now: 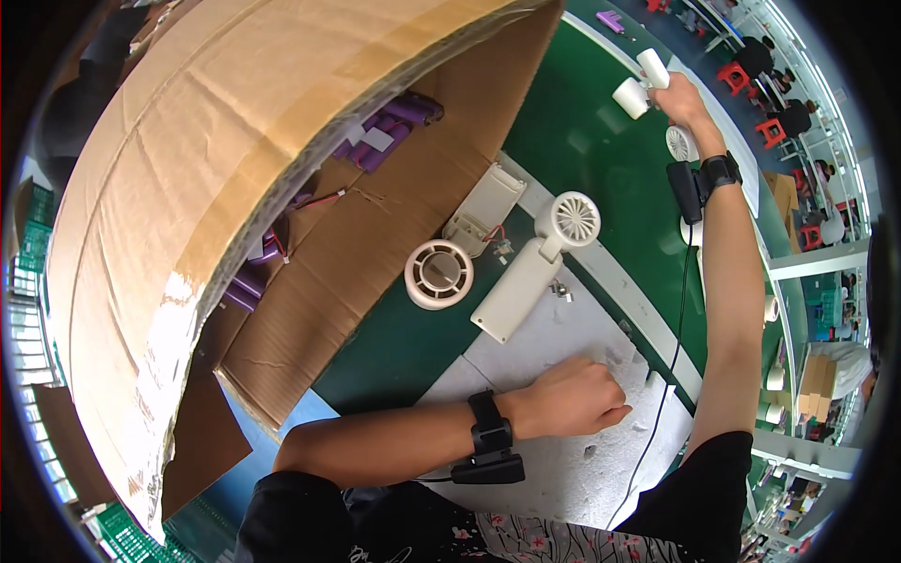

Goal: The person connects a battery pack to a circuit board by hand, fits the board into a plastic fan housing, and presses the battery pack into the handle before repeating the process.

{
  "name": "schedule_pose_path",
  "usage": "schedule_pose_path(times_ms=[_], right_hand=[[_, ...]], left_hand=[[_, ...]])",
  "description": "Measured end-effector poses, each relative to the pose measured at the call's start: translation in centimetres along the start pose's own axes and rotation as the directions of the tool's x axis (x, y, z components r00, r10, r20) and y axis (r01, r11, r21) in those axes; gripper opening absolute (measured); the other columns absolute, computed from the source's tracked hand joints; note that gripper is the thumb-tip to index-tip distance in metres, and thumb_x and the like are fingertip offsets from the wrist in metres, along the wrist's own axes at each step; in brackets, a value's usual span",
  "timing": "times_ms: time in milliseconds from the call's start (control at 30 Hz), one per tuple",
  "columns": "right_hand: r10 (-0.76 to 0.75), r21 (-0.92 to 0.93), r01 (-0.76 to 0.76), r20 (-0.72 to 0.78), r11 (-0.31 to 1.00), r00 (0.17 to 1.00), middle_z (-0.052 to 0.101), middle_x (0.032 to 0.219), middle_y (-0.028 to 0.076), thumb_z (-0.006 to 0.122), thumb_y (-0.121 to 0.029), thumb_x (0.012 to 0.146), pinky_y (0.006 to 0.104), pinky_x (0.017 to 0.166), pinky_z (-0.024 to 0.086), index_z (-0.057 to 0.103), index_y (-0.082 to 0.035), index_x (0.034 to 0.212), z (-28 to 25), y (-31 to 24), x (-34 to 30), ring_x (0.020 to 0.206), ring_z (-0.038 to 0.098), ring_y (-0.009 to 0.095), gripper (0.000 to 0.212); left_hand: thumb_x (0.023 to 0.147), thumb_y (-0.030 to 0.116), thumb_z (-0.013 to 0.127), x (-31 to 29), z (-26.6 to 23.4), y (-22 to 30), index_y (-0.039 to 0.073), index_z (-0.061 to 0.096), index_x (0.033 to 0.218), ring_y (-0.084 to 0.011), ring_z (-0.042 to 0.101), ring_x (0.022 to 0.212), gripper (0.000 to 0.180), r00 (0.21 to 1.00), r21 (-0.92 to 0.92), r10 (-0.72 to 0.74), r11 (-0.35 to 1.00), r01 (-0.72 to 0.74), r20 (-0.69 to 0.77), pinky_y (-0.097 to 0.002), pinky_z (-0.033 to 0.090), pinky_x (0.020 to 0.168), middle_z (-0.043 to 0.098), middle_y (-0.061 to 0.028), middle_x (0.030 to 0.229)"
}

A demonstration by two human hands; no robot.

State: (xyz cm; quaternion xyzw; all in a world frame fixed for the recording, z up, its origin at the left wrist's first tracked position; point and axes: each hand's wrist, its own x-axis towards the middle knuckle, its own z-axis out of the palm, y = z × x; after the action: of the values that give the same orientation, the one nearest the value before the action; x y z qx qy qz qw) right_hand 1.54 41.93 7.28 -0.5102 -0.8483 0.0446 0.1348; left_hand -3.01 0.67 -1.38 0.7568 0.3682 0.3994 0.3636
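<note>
My left hand (574, 399) is curled into a loose fist above a white foam sheet (526, 366); its palm is hidden. Far out to the right, my right hand (683, 101) closes on a white handheld fan (654, 68), whose shape is partly covered by the fingers. Just ahead of my left hand lies a cream handheld fan (518, 286) with a round slatted head. Beside it are a round fan housing (438, 274) and an opened cream handle shell (496, 199) with red wires and a small circuit board (504, 250).
A large open cardboard box (413, 206) on the left holds several purple battery packs (380, 139). A pale strip (638, 324) crosses the green table (587, 113). More white fans (680, 143) stand by my right forearm. A thin black cable (662, 403) hangs from the right wrist device.
</note>
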Motion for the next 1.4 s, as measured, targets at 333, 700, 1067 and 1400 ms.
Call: schedule_pose_path(times_ms=[333,700,1067,1400], right_hand=[[0.104,0.394,-0.258,0.372,0.882,0.923,0.061,0.086,0.006,0.076,-0.017,0.07,0.0315,0.042,0.045,0.045,-0.014,0.132,4.6,-0.2,0.0,0.053,0.055,0.018,0.069],[-0.011,0.474,-0.177,0.367,0.863,0.93,0.058,0.087,0.004,0.074,-0.016,0.073,0.025,0.04,0.042,0.043,-0.009,0.133,-3.4,-4.2,-9.1,0.05,0.052,0.011,0.067],[-0.268,0.413,-0.02,0.626,0.911,0.733,0.058,0.097,0.005,0.078,-0.009,0.065,0.0252,0.05,0.049,0.046,-0.01,0.126,-7.6,-13.9,-29.1,0.068,0.06,0.012,0.069],[-0.142,0.47,-0.136,0.51,0.872,0.848,0.063,0.1,0.015,0.077,-0.019,0.069,0.0293,0.048,0.051,0.037,-0.002,0.138,-3.3,-18.5,-31.9,0.066,0.063,0.018,0.081]], left_hand=[[0.087,0.023,0.06,-0.2,-0.3,-0.1,0.003,0.059,0.06,-0.0336,0.061,0.062,0.034,1.0,0.012,-0.026,1.0,0.026,0.016,-0.0445,0.048,0.059,0.06,-0.0127,0.061],[0.086,0.022,0.06,0.0,0.2,0.1,0.002,0.061,0.06,-0.035,0.061,0.062,0.032,1.0,-0.002,0.003,1.0,-0.003,-0.015,-0.0449,0.048,0.059,0.06,-0.0135,0.061],[0.082,0.028,0.062,-0.8,-0.3,0.5,0.004,0.063,0.061,-0.0357,0.061,0.061,0.032,0.978,0.191,0.16,0.964,-0.185,0.137,-0.0466,0.047,0.059,0.06,-0.0141,0.06],[0.085,0.025,0.066,-8.1,-9.9,10.0,0.004,0.067,0.106,-0.0285,0.067,0.079,0.03,0.957,-0.141,0.001,0.989,0.041,0.291,-0.0376,0.052,0.069,0.069,-0.015,0.086]])
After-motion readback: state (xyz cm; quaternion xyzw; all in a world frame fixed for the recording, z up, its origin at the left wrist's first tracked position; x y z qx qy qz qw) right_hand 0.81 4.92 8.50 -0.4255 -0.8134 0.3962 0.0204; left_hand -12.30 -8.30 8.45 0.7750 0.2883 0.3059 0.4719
